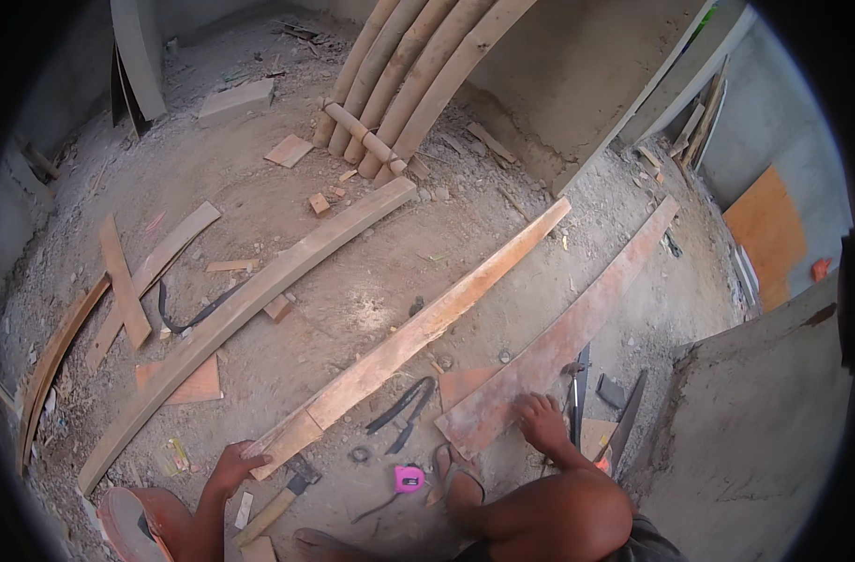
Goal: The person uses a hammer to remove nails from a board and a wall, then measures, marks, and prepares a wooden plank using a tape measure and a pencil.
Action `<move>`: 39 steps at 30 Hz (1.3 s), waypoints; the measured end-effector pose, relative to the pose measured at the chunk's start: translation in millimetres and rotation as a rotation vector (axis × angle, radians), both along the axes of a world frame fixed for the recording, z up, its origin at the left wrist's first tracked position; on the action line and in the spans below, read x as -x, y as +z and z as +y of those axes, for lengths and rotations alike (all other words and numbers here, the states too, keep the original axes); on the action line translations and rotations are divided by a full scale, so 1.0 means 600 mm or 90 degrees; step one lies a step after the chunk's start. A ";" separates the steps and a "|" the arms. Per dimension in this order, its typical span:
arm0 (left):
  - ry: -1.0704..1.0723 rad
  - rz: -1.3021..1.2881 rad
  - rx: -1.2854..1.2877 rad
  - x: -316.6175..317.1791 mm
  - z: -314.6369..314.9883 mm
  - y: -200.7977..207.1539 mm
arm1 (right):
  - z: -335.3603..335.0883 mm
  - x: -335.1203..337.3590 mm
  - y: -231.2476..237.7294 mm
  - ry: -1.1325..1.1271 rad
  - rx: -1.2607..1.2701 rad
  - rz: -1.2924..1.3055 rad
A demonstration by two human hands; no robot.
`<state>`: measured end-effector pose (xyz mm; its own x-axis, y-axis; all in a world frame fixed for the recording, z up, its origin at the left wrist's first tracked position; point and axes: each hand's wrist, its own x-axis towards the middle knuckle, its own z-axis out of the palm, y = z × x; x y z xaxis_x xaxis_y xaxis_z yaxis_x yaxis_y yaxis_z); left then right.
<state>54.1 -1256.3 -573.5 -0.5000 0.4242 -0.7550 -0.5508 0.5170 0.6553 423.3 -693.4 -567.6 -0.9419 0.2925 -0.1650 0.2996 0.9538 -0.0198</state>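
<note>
My left hand (232,468) is closed on the near end of a long, narrow wooden plank (418,328), which slants away to the upper right with a pencil-like line across it near my hand. My right hand (543,423) rests at the edge of a wider, reddish, dusty board (558,342), fingers spread and not wrapped round it. Below the plank's near end lies a hatchet-like tool (275,508) with a wooden handle. A pink tape measure (408,479) sits on the ground by my foot. Between plank and board is a bent black strap (402,412).
A thick timber beam (249,304) lies left, propped over scrap wood. Bamboo-like poles (399,75) lean at the back. Right of my right hand lie a handsaw (626,417) and a dark long tool (580,393). An orange bucket-like container (132,525) stands lower left; a concrete wall (765,412) bounds the right.
</note>
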 end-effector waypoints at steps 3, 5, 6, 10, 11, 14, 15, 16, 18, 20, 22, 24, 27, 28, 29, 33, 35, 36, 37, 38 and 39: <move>-0.115 0.415 -0.031 0.018 0.007 0.018 | -0.017 0.012 0.002 -0.039 0.027 -0.008; -0.085 0.567 -0.025 0.022 0.010 0.010 | -0.039 0.015 -0.001 -0.082 0.073 -0.008; -0.070 0.647 -0.028 0.026 0.018 0.002 | -0.047 0.017 -0.003 -0.107 0.090 -0.004; -0.161 0.740 0.052 0.000 0.027 -0.019 | -0.108 -0.004 -0.087 -0.378 0.184 0.251; -0.201 0.737 0.050 -0.009 0.043 -0.016 | -0.107 -0.028 -0.138 -0.498 0.207 0.307; -0.214 0.704 0.064 -0.033 0.040 -0.025 | -0.133 -0.014 -0.180 -0.729 0.441 0.482; -0.204 0.692 0.069 -0.038 0.035 -0.026 | -0.137 0.009 -0.164 -0.786 0.547 0.544; -0.167 0.686 0.088 -0.042 0.031 -0.029 | -0.132 0.033 -0.140 -0.868 0.605 0.559; -0.093 0.666 0.117 -0.053 0.029 -0.041 | -0.114 0.070 -0.090 -1.035 0.708 0.589; -0.106 0.630 0.097 -0.053 0.031 -0.054 | -0.065 0.050 -0.079 -1.046 0.833 0.548; -0.118 0.619 0.093 -0.053 0.033 -0.057 | -0.023 0.048 -0.060 -0.969 0.877 0.492; -0.137 0.631 0.118 -0.046 0.022 -0.041 | -0.024 0.096 -0.011 -0.809 0.852 0.419; -0.114 0.609 0.148 -0.045 0.034 -0.022 | -0.067 0.218 0.079 -0.746 0.917 0.527; -0.112 0.596 0.141 -0.046 0.050 -0.027 | -0.077 0.236 0.088 -0.709 0.911 0.494; -0.110 0.587 0.135 -0.046 0.065 -0.031 | -0.090 0.253 0.093 -0.672 0.908 0.463; -0.158 0.516 0.105 -0.051 0.088 -0.036 | -0.176 0.282 0.015 -0.550 0.955 0.127; -0.170 0.485 0.086 -0.047 0.091 -0.029 | -0.216 0.279 -0.031 -0.541 1.009 0.006; -0.181 0.466 0.079 -0.047 0.087 -0.026 | -0.238 0.274 -0.043 -0.576 1.051 0.004; -0.183 0.471 0.091 -0.050 0.086 -0.027 | -0.253 0.269 -0.051 -0.612 1.093 0.002; -0.186 0.476 0.101 -0.055 0.086 -0.033 | -0.258 0.261 -0.059 -0.649 1.099 0.007; -0.188 0.483 0.113 -0.056 0.081 -0.033 | -0.257 0.254 -0.066 -0.683 1.105 0.012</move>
